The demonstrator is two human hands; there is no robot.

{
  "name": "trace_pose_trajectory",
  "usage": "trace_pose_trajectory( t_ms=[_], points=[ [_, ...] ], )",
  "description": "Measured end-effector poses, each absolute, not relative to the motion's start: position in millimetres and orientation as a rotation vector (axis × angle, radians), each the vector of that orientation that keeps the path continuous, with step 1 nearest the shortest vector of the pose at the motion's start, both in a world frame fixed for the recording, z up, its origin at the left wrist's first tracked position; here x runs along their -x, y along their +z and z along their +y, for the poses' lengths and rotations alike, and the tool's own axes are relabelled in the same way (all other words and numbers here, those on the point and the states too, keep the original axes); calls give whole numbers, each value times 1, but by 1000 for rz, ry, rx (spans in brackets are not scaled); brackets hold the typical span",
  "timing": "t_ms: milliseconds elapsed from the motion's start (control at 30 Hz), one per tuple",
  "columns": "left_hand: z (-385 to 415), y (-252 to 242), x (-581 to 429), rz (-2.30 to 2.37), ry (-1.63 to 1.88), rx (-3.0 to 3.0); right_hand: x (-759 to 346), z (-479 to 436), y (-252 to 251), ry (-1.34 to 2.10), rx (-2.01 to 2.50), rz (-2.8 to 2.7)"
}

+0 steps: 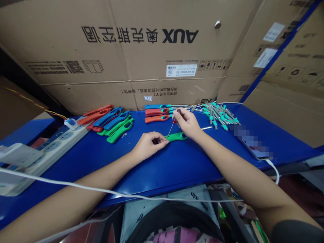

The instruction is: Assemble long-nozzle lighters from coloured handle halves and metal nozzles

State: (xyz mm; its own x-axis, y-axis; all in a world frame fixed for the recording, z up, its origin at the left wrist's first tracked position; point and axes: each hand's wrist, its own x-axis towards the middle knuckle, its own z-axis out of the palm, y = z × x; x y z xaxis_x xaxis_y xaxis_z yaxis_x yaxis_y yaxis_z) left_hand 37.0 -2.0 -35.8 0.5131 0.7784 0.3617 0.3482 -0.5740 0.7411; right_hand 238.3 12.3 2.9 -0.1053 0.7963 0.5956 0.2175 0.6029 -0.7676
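A green plastic handle (177, 136) lies flat on the blue table (177, 165). My left hand (148, 144) pinches its left end, fingers closed. My right hand (186, 122) is closed round a small red-handled screwdriver (173, 124), held slanted with its thin shaft tip coming down near the handle's left end, by my left fingertips. The heel of my right hand rests over the handle's right end.
A pile of red, blue and green handles (108, 122) lies at the back left, three more handles (157, 114) behind my hands, and a heap of teal-tipped metal rods (219, 116) at the back right. A power strip (37, 150) and white cable (76, 185) sit left. Cardboard boxes (141, 50) wall the back.
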Motion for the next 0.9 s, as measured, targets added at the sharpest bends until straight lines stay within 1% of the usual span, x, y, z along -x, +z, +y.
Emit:
trace_pose_trajectory(
  t_ms=[167,333,400,500,567,633,767,900],
  points=[
    [-3,-34,-37,901,923,-2188,-237,13,3,607,844,-1625],
    [-4,-34,-37,887,882,-2239,-235,11,4,682,827,-1669],
    [-5,-34,-37,856,871,-2281,-234,9,3,611,825,-1711],
    [-7,-34,-38,791,858,-2345,-233,3,2,372,827,-1800],
    [-8,-34,-38,760,851,-2367,-233,-1,3,278,794,-1879],
    [-8,-33,-39,745,845,-2375,-233,-4,5,321,723,-1969],
    [-8,-32,-39,764,859,-2335,-235,-5,8,529,629,-2043],
    [-7,-34,-39,842,924,-2121,-237,-3,8,518,716,-1914]
  ],
)
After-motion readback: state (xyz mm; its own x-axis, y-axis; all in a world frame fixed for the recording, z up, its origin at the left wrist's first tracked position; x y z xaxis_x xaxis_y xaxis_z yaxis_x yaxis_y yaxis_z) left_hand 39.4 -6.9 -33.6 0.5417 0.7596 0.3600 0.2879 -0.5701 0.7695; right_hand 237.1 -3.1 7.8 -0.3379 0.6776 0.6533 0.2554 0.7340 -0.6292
